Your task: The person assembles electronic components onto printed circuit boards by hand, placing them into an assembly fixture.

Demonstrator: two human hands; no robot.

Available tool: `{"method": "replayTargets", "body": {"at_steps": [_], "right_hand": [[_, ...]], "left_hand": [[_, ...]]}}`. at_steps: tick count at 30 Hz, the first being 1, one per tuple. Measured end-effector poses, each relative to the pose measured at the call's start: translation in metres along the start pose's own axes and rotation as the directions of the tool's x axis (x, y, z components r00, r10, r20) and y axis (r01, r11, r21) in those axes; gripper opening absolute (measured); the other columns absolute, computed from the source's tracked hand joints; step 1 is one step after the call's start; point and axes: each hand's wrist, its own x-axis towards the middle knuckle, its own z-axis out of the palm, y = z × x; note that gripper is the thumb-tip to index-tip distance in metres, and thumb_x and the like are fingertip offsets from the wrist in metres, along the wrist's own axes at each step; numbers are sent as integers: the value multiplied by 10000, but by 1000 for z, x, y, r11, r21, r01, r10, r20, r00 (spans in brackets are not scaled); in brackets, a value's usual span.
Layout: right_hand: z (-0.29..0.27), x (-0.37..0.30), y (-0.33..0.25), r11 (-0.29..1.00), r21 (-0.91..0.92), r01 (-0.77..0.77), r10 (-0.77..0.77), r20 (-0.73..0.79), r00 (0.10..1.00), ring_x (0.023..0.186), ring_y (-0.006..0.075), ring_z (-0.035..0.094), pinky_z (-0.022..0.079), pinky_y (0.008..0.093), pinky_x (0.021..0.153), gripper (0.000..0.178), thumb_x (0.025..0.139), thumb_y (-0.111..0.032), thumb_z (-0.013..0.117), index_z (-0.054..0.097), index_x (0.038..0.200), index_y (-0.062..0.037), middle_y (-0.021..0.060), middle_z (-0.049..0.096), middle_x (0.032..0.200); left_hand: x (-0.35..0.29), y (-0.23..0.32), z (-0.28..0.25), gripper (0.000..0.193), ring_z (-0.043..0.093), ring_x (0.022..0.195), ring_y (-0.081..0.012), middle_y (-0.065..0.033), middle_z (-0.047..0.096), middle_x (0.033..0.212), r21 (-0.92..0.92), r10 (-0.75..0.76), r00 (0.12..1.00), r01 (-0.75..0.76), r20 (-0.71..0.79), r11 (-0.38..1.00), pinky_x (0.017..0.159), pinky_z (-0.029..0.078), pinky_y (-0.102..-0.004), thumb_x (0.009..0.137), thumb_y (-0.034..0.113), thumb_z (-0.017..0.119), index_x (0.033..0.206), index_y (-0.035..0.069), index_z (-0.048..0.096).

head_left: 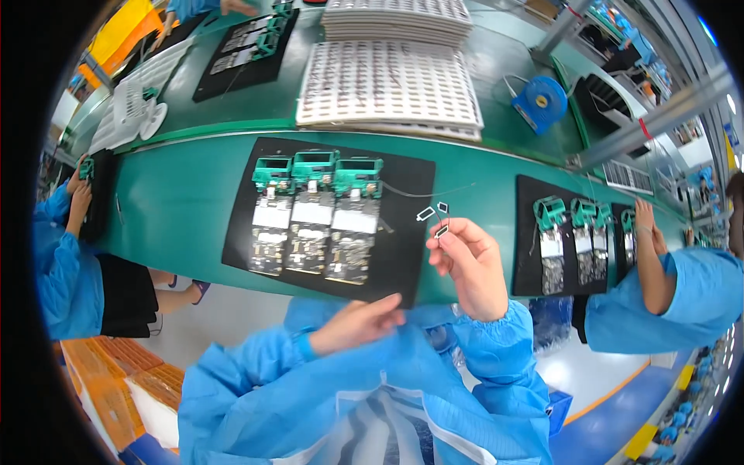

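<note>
My right hand point(474, 267) is raised over the right edge of a black mat point(403, 174). Its thumb and finger pinch small rectangular parts point(426, 214), dark in the middle with white rims; a thin dark strand seems to link them. My left hand point(360, 323) is at the mat's front edge, fingers stretched out, nothing visible in it. On the mat lie three circuit boards point(308, 246) side by side, each with a silvery plate and a green frame point(314, 161) at its far end. A thin wire point(418, 194) trails right from the rightmost frame.
Behind the green belt point(178, 186), stacked white trays point(391, 85) hold rows of small parts. A blue reel point(541, 102) stands to their right. Another black mat point(529, 267) with similar boards lies right, beside a co-worker's hands point(647, 229). Another person point(66, 256) works at left.
</note>
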Motion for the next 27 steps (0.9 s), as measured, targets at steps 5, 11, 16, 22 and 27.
{"method": "replayTargets", "body": {"at_steps": [5,11,16,22,27], "right_hand": [[-18,-18,-1,995,-51,87,-93,-132,987,740,77,602,438,196,611,159,971,-129,603,641,1072,-13,57,680,933],[-44,-20,10,990,-106,91,-115,-249,962,768,80,623,453,205,619,162,976,-101,593,641,1098,-5,48,700,929],[-45,-6,18,997,-74,34,-50,-226,973,772,69,624,456,198,627,161,971,-100,604,644,1096,-6,38,705,926],[-38,14,34,974,-221,51,-105,-241,965,746,92,650,490,220,597,127,945,-50,616,663,1050,4,54,702,931],[-34,30,30,677,-715,175,-463,-228,856,713,249,677,537,314,607,157,858,35,642,670,1004,-16,129,661,874]], "left_hand": [[54,-14,89,355,561,782,-85,-3,645,897,-70,-8,969,26,247,997,723,476,-242,967,413,628,921,63,671],[43,33,88,130,591,720,-117,-29,619,842,691,626,642,-689,442,219,640,503,-284,953,149,616,901,33,643],[34,90,92,268,623,886,-111,-52,619,965,510,822,559,-740,105,438,759,546,-273,884,3,685,1131,4,582],[42,117,73,133,647,880,-131,-66,631,952,573,805,549,-743,226,346,779,552,-256,871,-22,687,1004,-24,688],[66,134,68,104,658,777,-110,-63,690,872,725,852,496,-648,168,234,671,517,-227,869,40,714,957,-8,741]]}}
